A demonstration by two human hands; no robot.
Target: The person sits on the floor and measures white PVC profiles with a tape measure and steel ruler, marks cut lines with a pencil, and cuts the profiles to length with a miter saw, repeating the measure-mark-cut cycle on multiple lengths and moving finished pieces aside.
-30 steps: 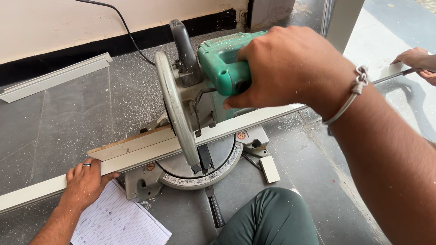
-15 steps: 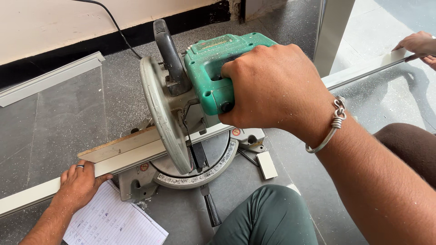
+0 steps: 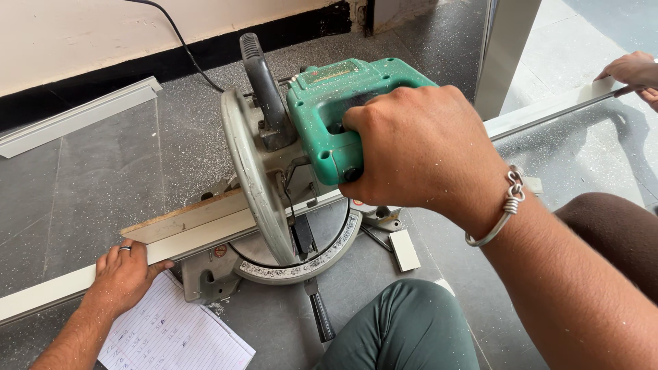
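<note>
My right hand (image 3: 421,147) is shut on the green handle of a mitre saw (image 3: 322,130) that stands on the grey floor. Its round blade guard (image 3: 253,185) hangs over a long white strip (image 3: 205,229) lying across the saw's base against a wooden fence. My left hand (image 3: 123,274), a ring on one finger, presses flat on the strip left of the saw. Another person's hand (image 3: 634,68) holds the strip's far right end.
A lined sheet of paper (image 3: 175,336) lies under my left wrist. A second white strip (image 3: 75,116) lies by the wall at the upper left. A black cable (image 3: 185,48) runs to the saw. My green-clad knee (image 3: 404,329) is in front; a small white offcut (image 3: 404,250) lies beside the base.
The saw head has come down closer to the strip with my right hand on it. My left hand stays on the strip.
</note>
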